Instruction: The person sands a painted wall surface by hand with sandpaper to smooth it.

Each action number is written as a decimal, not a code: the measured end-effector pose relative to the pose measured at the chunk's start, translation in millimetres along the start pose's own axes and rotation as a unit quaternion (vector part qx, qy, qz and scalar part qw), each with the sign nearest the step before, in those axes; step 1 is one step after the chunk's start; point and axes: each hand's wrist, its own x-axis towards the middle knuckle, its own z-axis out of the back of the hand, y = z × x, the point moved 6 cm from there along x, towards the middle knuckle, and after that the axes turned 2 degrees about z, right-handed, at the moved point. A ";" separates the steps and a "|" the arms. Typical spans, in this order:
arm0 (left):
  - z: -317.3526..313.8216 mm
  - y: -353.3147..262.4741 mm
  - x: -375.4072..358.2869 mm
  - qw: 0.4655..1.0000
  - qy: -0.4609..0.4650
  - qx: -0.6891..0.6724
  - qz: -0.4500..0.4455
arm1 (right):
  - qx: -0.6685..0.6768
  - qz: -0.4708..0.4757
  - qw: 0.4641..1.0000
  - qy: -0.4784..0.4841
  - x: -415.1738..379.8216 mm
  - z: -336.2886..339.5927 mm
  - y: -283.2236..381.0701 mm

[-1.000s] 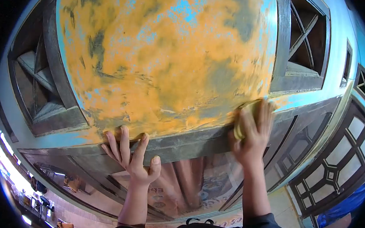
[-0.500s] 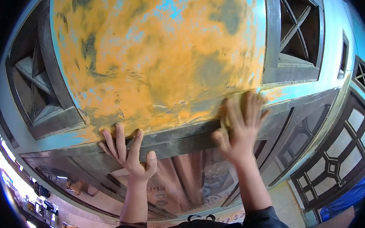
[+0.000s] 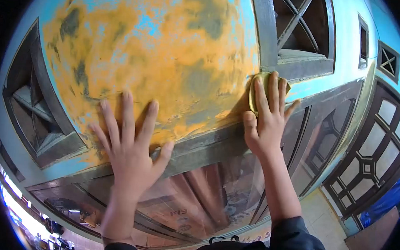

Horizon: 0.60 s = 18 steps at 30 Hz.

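An orange-patched wall (image 3: 167,64) with grey and light-blue areas fills the middle of the view. My left hand (image 3: 133,153) lies against its lower part with fingers spread, holding nothing. Farther right, my right hand (image 3: 268,122) presses a yellowish sheet or pad (image 3: 253,98) flat on the wall, just below the right vent frame. The sheet's curved edges show around my fingers; the rest is hidden under them. A dark wooden beam (image 3: 208,146) runs beneath the orange area, under both hands.
Crossed wooden vents stand at the left (image 3: 38,107) and upper right (image 3: 300,28). Glass panels (image 3: 201,193) are below the beam. At the right are a dark panelled door (image 3: 370,152), a blue sheet (image 3: 388,200) and tiled floor (image 3: 326,222).
The view has shifted. My left hand has moved up from the beam onto the orange wall. My right hand, blurred before, now shows sharply with the yellowish sheet, nearer the right vent frame.
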 end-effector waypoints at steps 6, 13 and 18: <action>13.2 -5.5 59.0 0.992 -0.073 0.064 -0.076 | -0.037 0.106 0.992 0.051 -6.8 -4.9 22.7; 22.3 -18.8 85.6 0.985 -0.085 0.090 -0.118 | -0.023 0.218 0.973 0.073 -28.4 -19.3 52.2; 15.4 -23.2 81.0 0.985 -0.099 0.090 -0.114 | -0.051 0.105 0.993 0.031 20.0 3.2 20.4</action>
